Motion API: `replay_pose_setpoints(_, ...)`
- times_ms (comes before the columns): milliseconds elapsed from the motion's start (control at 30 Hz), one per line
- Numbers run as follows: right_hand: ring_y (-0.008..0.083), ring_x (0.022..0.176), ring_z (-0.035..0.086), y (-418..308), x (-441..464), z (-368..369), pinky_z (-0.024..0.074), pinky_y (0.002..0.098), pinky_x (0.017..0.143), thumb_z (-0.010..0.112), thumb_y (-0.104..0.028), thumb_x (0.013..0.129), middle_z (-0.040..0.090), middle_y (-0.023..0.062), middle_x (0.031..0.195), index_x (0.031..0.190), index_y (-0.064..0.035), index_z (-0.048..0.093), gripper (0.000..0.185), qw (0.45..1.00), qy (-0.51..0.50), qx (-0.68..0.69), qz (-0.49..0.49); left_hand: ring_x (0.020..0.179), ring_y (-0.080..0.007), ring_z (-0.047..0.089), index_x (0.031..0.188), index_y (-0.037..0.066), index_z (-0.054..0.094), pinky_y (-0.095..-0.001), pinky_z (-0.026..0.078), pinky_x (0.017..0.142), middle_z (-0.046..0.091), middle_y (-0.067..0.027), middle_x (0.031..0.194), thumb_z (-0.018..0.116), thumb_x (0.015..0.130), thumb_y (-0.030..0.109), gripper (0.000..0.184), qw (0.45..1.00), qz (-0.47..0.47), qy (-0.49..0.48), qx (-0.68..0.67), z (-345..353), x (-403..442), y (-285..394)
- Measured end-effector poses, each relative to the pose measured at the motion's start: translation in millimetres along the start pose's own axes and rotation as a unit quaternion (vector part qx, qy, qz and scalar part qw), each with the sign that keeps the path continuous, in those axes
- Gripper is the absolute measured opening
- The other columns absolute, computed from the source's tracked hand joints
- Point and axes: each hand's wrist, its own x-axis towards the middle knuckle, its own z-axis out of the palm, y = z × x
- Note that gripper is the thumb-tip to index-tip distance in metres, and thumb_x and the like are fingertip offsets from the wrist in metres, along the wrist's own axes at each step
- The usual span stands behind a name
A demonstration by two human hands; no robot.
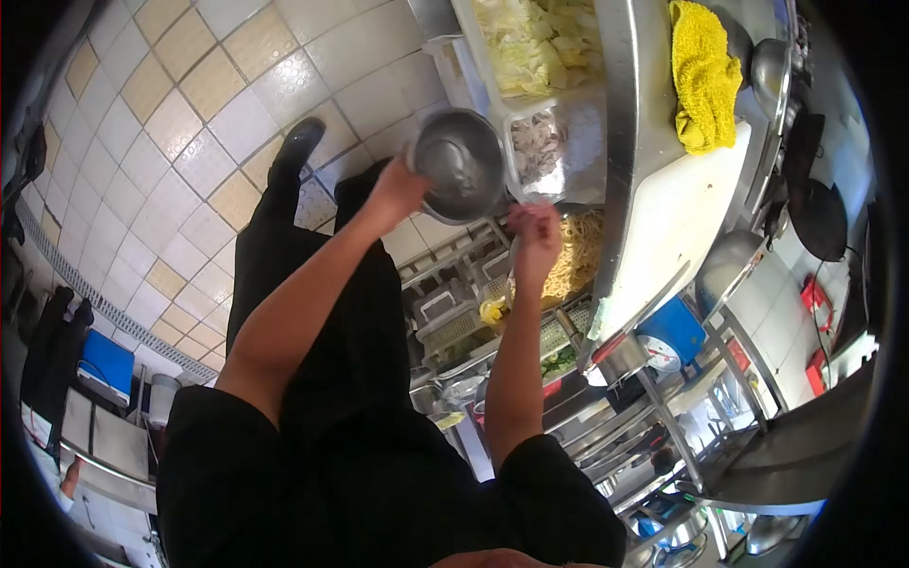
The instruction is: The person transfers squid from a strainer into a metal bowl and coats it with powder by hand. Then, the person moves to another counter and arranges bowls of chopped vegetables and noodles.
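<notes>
Left hand (pixel 402 192) grasps metal bowl (pixel 460 167), upper centre.
Right hand (pixel 537 229) is beside noodles (pixel 576 254); its grip is indeterminable due to blur.

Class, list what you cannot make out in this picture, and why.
- Head view: whether the right hand holds anything; motion blur.
- Head view: noodles behind that hand; hidden by it.
- Head view: chopped leaves beyond the top edge; cut off.
- Head view: markings on the scale dial; too small.

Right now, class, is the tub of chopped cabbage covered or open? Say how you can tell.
Open: no lid lies over the tub, and the chopped cabbage shows plainly inside.
</notes>
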Motion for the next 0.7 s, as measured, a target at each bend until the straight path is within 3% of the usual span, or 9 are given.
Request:
replay_pose_setpoints(67,0.0178,0.089,0.059,25.4,48.7,-16.1,0.0499,0.0293,0.07,0.066,-0.008,0.082,0.063,0.0086,0.1,0.114,0.0007,0.054,0.036,0.984,0.174,0.026,0.01,0.082,-0.0236,0.064,0.139,-0.001,0.032,-0.0339,0.05,0.064,0.06,-0.0236,0.104,0.059,0.075,0.008,0.071,0.994,0.047,0.053,0.088,-20.3,0.5,1.6)
replay_pose_setpoints(100,0.0202,0.09,0.06,32.4,74.5,-15.3,0.0503,0.0322,0.071,0.071,-0.015,0.078,0.063,0.0097,0.102,0.114,0.0013,0.055,0.043,0.974,0.195,-0.111,0.011,0.085,-0.0247,0.063,0.139,-0.001,0.032,-0.034,0.049,0.067,0.06,-0.0231,0.106,0.059,0.075,0.008,0.071,0.993,0.062,0.058,0.084,-29.1,5.8,-7.5)
replay_pose_setpoints(133,0.0227,0.092,0.06,38.5,96.3,-10.5,0.0507,0.035,0.072,0.075,-0.022,0.075,0.064,0.0108,0.103,0.114,0.0019,0.055,0.05,0.946,0.21,-0.245,0.012,0.087,-0.0258,0.062,0.139,-0.001,0.032,-0.0342,0.049,0.07,0.06,-0.0227,0.107,0.059,0.074,0.008,0.071,0.992,0.076,0.064,0.08,-39.6,15.8,-22.4)
replay_pose_setpoints(233,0.0315,0.091,0.061,35.8,121.0,37.6,0.0477,0.0359,0.085,0.081,-0.027,0.064,0.065,0.0159,0.1,0.115,0.0061,0.055,0.065,0.955,0.184,-0.231,0.033,0.097,-0.0281,0.059,0.141,0.001,0.032,-0.0341,0.047,0.08,0.058,-0.0208,0.114,0.058,0.075,0.008,0.071,0.994,0.098,0.045,0.033,-51.3,20.8,-29.2)
replay_pose_setpoints(333,0.0354,0.1,0.061,73.1,150.9,16.9,0.0454,0.0365,0.091,0.079,-0.031,0.064,0.064,0.023,0.106,0.118,0.0055,0.055,0.069,0.901,0.148,-0.387,0.13,0.095,-0.0261,0.059,0.141,0.004,0.033,-0.0333,0.047,0.08,0.058,-0.019,0.115,0.057,0.075,0.006,0.071,0.996,0.067,0.051,0.04,-58.4,21.2,-32.2)
replay_pose_setpoints(433,0.0345,0.1,0.059,87.1,157.6,-27.9,0.0451,0.0341,0.088,0.079,-0.03,0.06,0.062,0.0208,0.11,0.104,0.0024,0.062,0.057,0.856,0.205,-0.464,0.097,0.091,-0.0237,0.059,0.141,0.005,0.033,-0.0328,0.048,0.076,0.059,-0.0173,0.112,0.056,0.075,0.005,0.071,0.997,0.044,0.038,0.046,-58.2,6.7,-10.0)
replay_pose_setpoints(500,0.0279,0.103,0.058,26.6,130.4,-28.8,0.0436,0.0337,0.091,0.076,-0.027,0.067,0.061,0.0166,0.114,0.107,0.0002,0.062,0.051,0.916,0.201,-0.323,0.125,0.087,-0.0225,0.059,0.142,0.006,0.033,-0.0327,0.048,0.072,0.059,-0.0162,0.109,0.056,0.075,0.004,0.071,0.993,0.091,0.034,0.066,-68.5,15.0,-22.3)
replay_pose_setpoints(567,0.0247,0.106,0.056,33.9,124.1,-44.2,0.0426,0.0343,0.092,0.074,-0.025,0.071,0.06,0.0137,0.117,0.111,-0.0007,0.061,0.048,0.963,0.256,-0.051,0.072,0.077,-0.0209,0.059,0.142,0.006,0.032,-0.0313,0.048,0.064,0.06,-0.0147,0.103,0.055,0.075,0.003,0.071,0.995,0.051,0.049,0.065,-66.7,4.5,-7.9)
replay_pose_setpoints(700,0.0239,0.114,0.05,-32.9,99.5,-17.9,0.0411,0.0361,0.095,0.076,-0.03,0.073,0.055,0.0117,0.127,0.124,0.0002,0.054,0.064,0.975,0.098,-0.084,0.18,0.072,-0.0192,0.058,0.143,0.006,0.031,-0.0297,0.048,0.059,0.06,-0.0137,0.102,0.056,0.075,0.003,0.073,0.994,0.043,0.048,0.085,-75.1,13.1,-18.0)
